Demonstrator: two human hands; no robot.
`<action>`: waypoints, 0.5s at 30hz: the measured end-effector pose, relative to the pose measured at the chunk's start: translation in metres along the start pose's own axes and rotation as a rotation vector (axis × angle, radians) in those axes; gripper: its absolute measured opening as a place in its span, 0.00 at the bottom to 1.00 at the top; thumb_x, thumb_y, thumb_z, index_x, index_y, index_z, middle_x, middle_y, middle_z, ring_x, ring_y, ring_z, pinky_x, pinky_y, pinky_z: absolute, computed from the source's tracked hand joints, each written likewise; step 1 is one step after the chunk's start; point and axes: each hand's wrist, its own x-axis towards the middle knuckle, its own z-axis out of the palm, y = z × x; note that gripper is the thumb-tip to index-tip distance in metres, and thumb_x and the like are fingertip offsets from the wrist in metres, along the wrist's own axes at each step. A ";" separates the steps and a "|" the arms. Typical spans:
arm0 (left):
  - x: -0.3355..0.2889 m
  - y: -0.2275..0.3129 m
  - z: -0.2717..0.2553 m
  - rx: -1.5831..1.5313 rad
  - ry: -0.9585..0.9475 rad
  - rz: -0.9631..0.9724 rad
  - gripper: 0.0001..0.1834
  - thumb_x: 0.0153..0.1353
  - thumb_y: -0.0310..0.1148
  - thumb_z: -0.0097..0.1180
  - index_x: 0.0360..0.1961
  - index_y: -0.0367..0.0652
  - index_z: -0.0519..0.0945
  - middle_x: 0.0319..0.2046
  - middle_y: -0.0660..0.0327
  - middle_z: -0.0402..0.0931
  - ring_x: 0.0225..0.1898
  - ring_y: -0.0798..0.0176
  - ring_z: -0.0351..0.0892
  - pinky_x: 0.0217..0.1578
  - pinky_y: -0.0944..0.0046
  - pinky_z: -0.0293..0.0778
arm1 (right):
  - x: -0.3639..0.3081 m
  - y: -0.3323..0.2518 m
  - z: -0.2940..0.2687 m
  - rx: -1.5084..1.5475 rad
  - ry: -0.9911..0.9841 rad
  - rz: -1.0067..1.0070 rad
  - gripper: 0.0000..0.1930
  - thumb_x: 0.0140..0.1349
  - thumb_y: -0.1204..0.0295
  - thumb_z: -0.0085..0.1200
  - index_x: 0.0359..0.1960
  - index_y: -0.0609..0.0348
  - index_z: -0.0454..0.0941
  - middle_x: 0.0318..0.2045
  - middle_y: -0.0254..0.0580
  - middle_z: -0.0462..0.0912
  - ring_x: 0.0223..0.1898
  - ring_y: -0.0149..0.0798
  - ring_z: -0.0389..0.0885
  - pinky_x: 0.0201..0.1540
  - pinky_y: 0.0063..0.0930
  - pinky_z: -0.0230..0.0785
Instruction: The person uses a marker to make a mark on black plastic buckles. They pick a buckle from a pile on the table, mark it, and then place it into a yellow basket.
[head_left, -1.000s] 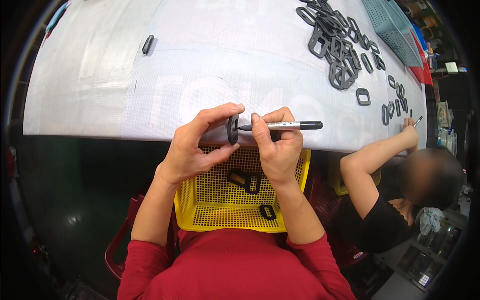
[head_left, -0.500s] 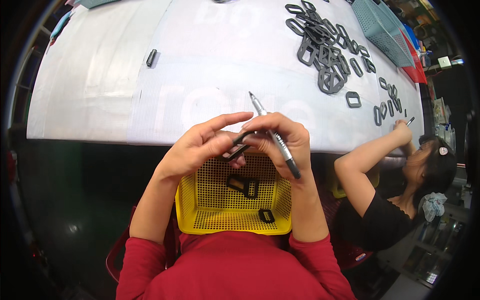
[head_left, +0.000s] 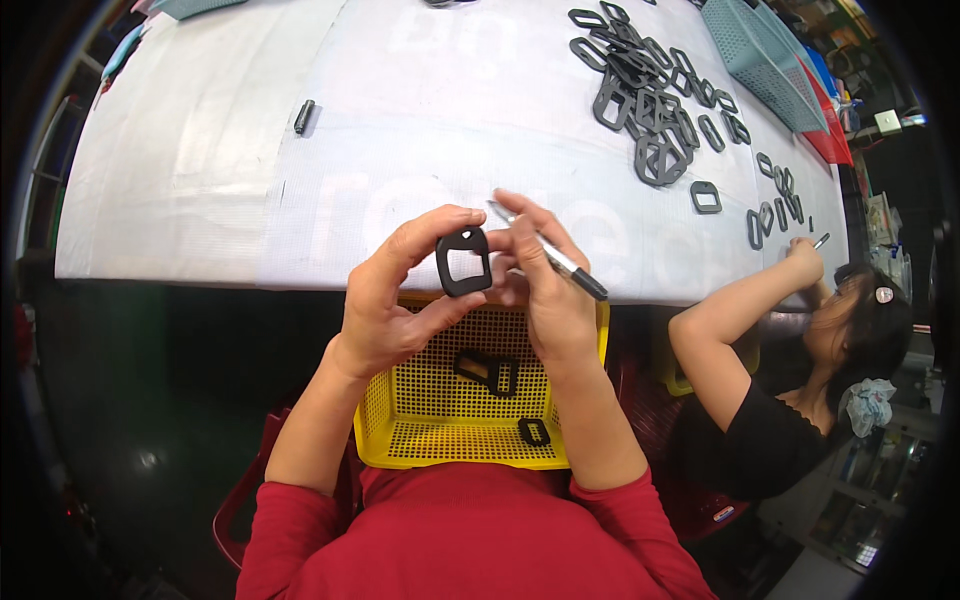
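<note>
My left hand (head_left: 395, 285) grips a small black frame (head_left: 443, 262) between thumb and fingers, its face turned up toward me. The frame has a wide rectangular opening and a small hole near its top. Just to its right, my right hand (head_left: 548, 275) holds a silver marker pen (head_left: 560, 259) with a black end, its tip pointing up and left. Fingers of the right hand come close to the frame's right side; whether they touch it I cannot tell. Below both hands a yellow mesh basket (head_left: 465, 460) sits on my lap, with several black frames (head_left: 486, 372) inside.
A heap of black frames (head_left: 650, 110) lies at the table's far right. A black cap-like piece (head_left: 304, 116) rests on the white table (head_left: 400, 120). Blue-green baskets (head_left: 765, 65) stand at the right edge. A co-worker (head_left: 750, 420) sits at right, holding a pen.
My left hand has turned the black frame from edge-on to face-up and raised it. My right hand has shifted slightly left, and the marker now lies flatter.
</note>
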 end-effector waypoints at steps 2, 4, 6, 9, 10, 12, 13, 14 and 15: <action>0.000 0.004 -0.007 0.163 -0.033 -0.094 0.31 0.46 0.22 0.64 0.54 0.40 0.69 0.51 0.56 0.71 0.53 0.60 0.71 0.54 0.63 0.67 | 0.003 0.007 -0.009 -0.206 0.093 -0.110 0.18 0.62 0.65 0.50 0.51 0.60 0.72 0.27 0.32 0.78 0.23 0.19 0.68 0.23 0.12 0.59; -0.003 0.004 -0.013 0.265 -0.102 -0.193 0.33 0.45 0.17 0.61 0.55 0.36 0.64 0.50 0.52 0.70 0.54 0.57 0.70 0.56 0.59 0.65 | 0.004 0.007 -0.015 -0.296 0.163 -0.237 0.14 0.62 0.66 0.52 0.43 0.62 0.75 0.23 0.31 0.76 0.24 0.19 0.69 0.25 0.13 0.59; -0.008 0.001 -0.013 0.248 -0.093 -0.223 0.32 0.45 0.16 0.60 0.54 0.36 0.64 0.50 0.52 0.70 0.54 0.57 0.69 0.56 0.59 0.65 | 0.005 0.010 -0.010 -0.260 0.174 -0.252 0.10 0.60 0.67 0.53 0.37 0.62 0.75 0.21 0.30 0.75 0.23 0.19 0.68 0.24 0.13 0.58; -0.012 -0.003 -0.013 0.228 -0.074 -0.236 0.30 0.45 0.18 0.61 0.52 0.40 0.66 0.50 0.54 0.71 0.54 0.58 0.70 0.55 0.60 0.67 | 0.005 0.013 -0.005 -0.202 0.204 -0.235 0.11 0.56 0.71 0.57 0.21 0.60 0.69 0.16 0.28 0.71 0.19 0.18 0.64 0.20 0.14 0.55; -0.013 -0.004 -0.013 0.225 -0.064 -0.219 0.29 0.45 0.20 0.63 0.51 0.43 0.68 0.49 0.57 0.72 0.53 0.59 0.71 0.54 0.62 0.69 | 0.003 0.015 -0.005 -0.258 0.195 -0.286 0.11 0.56 0.71 0.57 0.21 0.60 0.69 0.15 0.28 0.71 0.18 0.18 0.63 0.19 0.14 0.54; -0.014 -0.007 -0.014 0.211 -0.072 -0.206 0.29 0.45 0.20 0.63 0.51 0.43 0.69 0.50 0.57 0.72 0.53 0.59 0.71 0.54 0.62 0.69 | 0.004 0.019 -0.004 -0.314 0.184 -0.332 0.11 0.56 0.71 0.57 0.20 0.59 0.68 0.14 0.27 0.70 0.17 0.17 0.63 0.18 0.15 0.53; -0.015 -0.008 -0.014 0.197 -0.081 -0.187 0.29 0.45 0.20 0.63 0.50 0.44 0.69 0.50 0.57 0.72 0.54 0.58 0.71 0.54 0.62 0.70 | 0.004 0.022 -0.002 -0.344 0.187 -0.354 0.12 0.55 0.72 0.57 0.19 0.59 0.68 0.13 0.27 0.70 0.17 0.17 0.62 0.18 0.15 0.53; -0.015 -0.009 -0.015 0.196 -0.079 -0.191 0.29 0.45 0.20 0.63 0.50 0.44 0.69 0.50 0.57 0.72 0.54 0.58 0.71 0.54 0.62 0.70 | 0.005 0.025 -0.001 -0.374 0.190 -0.379 0.12 0.55 0.73 0.57 0.18 0.59 0.67 0.13 0.27 0.69 0.16 0.17 0.62 0.18 0.15 0.53; -0.015 -0.009 -0.015 0.178 -0.080 -0.184 0.29 0.45 0.19 0.63 0.50 0.44 0.69 0.50 0.57 0.72 0.54 0.58 0.71 0.53 0.62 0.70 | 0.005 0.026 0.000 -0.404 0.192 -0.403 0.13 0.54 0.74 0.57 0.17 0.59 0.66 0.12 0.27 0.69 0.16 0.17 0.62 0.17 0.15 0.53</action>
